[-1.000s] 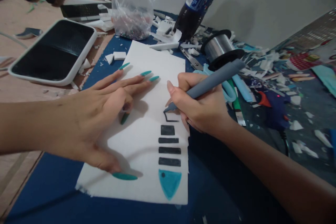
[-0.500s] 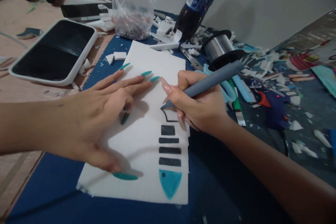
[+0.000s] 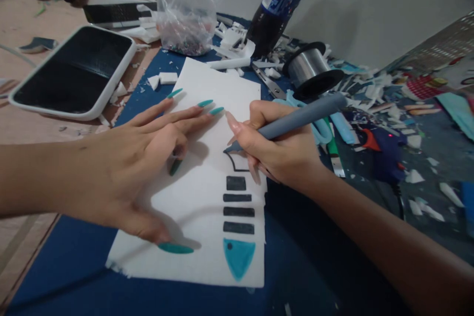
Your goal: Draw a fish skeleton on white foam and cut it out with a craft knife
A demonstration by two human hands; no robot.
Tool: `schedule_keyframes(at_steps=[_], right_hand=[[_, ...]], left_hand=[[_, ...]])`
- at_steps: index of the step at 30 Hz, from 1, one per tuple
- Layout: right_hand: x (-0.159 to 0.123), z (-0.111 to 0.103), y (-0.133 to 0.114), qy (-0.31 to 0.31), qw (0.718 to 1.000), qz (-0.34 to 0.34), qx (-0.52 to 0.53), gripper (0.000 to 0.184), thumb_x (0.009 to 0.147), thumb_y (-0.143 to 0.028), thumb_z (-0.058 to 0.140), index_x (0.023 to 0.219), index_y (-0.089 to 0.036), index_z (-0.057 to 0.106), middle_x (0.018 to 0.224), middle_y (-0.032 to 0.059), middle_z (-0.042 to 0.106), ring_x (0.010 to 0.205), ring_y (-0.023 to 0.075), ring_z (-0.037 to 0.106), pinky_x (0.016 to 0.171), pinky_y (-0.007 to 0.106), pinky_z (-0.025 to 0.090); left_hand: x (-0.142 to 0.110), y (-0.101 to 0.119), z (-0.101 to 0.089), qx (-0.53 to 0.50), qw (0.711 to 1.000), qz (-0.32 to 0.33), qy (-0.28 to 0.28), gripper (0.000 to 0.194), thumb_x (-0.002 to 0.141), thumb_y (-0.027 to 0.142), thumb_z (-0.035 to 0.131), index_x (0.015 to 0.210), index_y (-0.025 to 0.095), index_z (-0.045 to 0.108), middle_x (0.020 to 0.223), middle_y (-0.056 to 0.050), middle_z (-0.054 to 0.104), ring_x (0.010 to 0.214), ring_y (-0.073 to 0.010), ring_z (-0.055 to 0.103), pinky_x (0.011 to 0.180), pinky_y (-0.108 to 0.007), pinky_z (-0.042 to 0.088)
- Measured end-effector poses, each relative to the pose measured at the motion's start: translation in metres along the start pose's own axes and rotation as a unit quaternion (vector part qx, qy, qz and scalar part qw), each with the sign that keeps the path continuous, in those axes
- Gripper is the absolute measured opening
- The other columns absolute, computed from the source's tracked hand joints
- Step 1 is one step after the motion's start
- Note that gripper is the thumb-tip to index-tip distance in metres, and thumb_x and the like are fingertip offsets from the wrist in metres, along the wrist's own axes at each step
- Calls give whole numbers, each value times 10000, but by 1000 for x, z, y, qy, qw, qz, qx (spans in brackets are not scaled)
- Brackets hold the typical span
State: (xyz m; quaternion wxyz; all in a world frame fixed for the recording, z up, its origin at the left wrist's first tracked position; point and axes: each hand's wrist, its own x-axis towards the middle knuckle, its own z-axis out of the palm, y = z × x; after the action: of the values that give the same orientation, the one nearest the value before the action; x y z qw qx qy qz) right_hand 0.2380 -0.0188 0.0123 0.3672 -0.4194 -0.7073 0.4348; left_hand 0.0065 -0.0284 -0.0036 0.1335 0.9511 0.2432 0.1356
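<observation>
A white sheet of foam board or card (image 3: 177, 261) with ragged ends lies on a dark blue surface. My left hand (image 3: 137, 168) rests on it with fingers spread, long teal nails showing. In my right hand (image 3: 281, 150) is a thick grey-blue marker (image 3: 303, 116), tilted with its tip on the sheet. The tip meets the upper left end of a curved black outline (image 3: 233, 163). Below that outline runs a column of several dark filled bars (image 3: 239, 212). A turquoise fish head (image 3: 239, 258) with a dark eye dot is drawn at the bottom.
A white-cased phone (image 3: 74, 71) lies at the left. Behind the sheet stand a clear plastic bag (image 3: 187, 15), a dark bottle (image 3: 274, 15) and a wire spool (image 3: 311, 70). Scissors (image 3: 272, 84), a blue glue gun (image 3: 388, 158) and scattered white scraps lie to the right.
The marker tip has shifted slightly left along the top of the curved outline. My left hand stays spread on the sheet; the whole view has drifted a little.
</observation>
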Motion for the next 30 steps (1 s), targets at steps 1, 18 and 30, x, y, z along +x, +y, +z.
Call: schedule_keyframes(at_steps=[1,18,30], right_hand=[[0,0,-1,2,1000,-1,-6,415,814,-156,577,496,-195,313,400,-84,354,341,32,345,338,185,302],[-3,-7,-4,6,998,-2,-61,429,795,-104,558,492,-204,270,393,-84,327,350,40,337,390,212,336],[-4,-10,-3,14,995,-28,-96,446,768,-50,529,495,-219,219,420,-69,278,373,67,319,374,259,274]], left_hand=[[0,0,0,0,1000,0,0,700,613,681,616,1124,252,404,1528,-32,155,1400,-329,135,1201,-504,72],[2,-1,-2,2,1000,3,-17,693,629,662,612,1121,224,397,1531,-62,129,1390,-373,141,1163,-585,96],[2,4,-4,55,997,12,-45,612,679,708,506,954,176,379,1519,-178,90,1409,-324,61,1179,-503,42]])
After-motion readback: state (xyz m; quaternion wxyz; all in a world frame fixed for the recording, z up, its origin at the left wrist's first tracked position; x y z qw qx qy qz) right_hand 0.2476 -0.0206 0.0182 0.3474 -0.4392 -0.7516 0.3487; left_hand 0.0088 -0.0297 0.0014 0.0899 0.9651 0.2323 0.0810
